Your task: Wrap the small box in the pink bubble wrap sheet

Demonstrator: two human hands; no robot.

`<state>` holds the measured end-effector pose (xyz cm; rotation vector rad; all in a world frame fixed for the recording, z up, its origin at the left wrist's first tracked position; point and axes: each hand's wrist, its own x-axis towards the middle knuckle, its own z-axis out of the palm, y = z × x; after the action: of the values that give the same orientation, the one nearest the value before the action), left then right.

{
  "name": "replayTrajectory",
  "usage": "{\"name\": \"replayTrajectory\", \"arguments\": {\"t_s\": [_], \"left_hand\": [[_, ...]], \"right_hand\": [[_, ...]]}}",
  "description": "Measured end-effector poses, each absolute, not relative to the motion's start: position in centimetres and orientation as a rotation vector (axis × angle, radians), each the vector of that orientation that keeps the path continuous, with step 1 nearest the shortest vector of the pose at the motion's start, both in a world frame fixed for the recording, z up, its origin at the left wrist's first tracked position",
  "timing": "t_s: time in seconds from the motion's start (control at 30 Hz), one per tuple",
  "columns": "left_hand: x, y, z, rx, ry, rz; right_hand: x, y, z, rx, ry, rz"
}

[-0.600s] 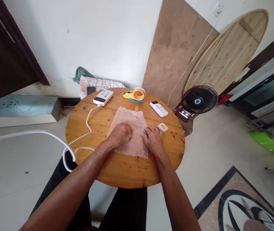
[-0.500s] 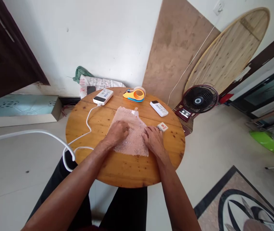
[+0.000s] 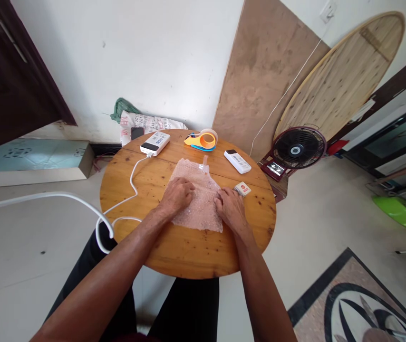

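Observation:
A pink sheet of bubble wrap [image 3: 198,190] lies in the middle of a round wooden table [image 3: 188,247]. My left hand [image 3: 176,195] rests on its left half with the fingers curled down on the wrap. My right hand [image 3: 230,209] presses on its right edge, fingers laid on the sheet and bent a little. A short strip of tape [image 3: 204,163] stands up at the wrap's far edge. What the wrap covers is hidden.
On the table's far side lie an orange tape dispenser [image 3: 201,139], a white remote [image 3: 237,161], a white power bank [image 3: 155,143] with a white cable [image 3: 131,183], and a small card packet [image 3: 242,189]. A black fan [image 3: 298,149] stands right.
The far right corner of the bubble wrap has been drawn in toward my hands, so the sheet looks narrower. Both hands stay on it, shifted only slightly.

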<state>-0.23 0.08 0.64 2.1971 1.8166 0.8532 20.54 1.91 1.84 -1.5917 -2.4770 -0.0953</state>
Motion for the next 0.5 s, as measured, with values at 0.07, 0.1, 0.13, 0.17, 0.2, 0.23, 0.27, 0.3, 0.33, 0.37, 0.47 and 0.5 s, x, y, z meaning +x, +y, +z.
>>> {"name": "replayTrajectory", "arguments": {"t_s": [0.07,0.1,0.13,0.17,0.2,0.23,0.27,0.3,0.33,0.37,0.47,0.5], "left_hand": [[-0.11,-0.06,0.65,2.215,1.788,0.896],[-0.06,-0.14,0.67,2.225,1.775,0.893],[-0.02,-0.22,0.7,2.233,1.766,0.873],[0.01,-0.29,0.74,2.238,1.764,0.842],[0.02,-0.34,0.79,2.236,1.769,0.811],[0.02,-0.39,0.84,2.23,1.779,0.784],[0.01,-0.42,0.88,2.224,1.789,0.765],[-0.01,-0.44,0.92,2.219,1.796,0.756],[-0.04,-0.45,0.95,2.216,1.801,0.753],[-0.07,-0.46,0.98,2.214,1.804,0.753],[-0.13,-0.45,1.02,2.2,1.811,0.777],[-0.11,-0.46,1.02,2.189,1.81,0.808]], "right_hand": [[20.55,1.86,1.85,-1.589,-2.47,-0.094],[20.56,1.85,1.85,-1.591,-2.467,-0.091],[20.57,1.84,1.87,-1.592,-2.466,-0.088],[20.58,1.83,1.89,-1.593,-2.466,-0.085],[20.6,1.82,1.92,-1.593,-2.467,-0.084],[20.61,1.81,1.96,-1.591,-2.468,-0.085],[20.62,1.8,2.01,-1.589,-2.468,-0.086],[20.63,1.78,2.06,-1.588,-2.468,-0.087],[20.64,1.77,2.11,-1.589,-2.469,-0.088],[20.65,1.76,2.15,-1.591,-2.47,-0.088],[20.68,1.78,2.17,-1.591,-2.471,-0.09],[20.7,1.8,2.15,-1.589,-2.471,-0.092]]}}
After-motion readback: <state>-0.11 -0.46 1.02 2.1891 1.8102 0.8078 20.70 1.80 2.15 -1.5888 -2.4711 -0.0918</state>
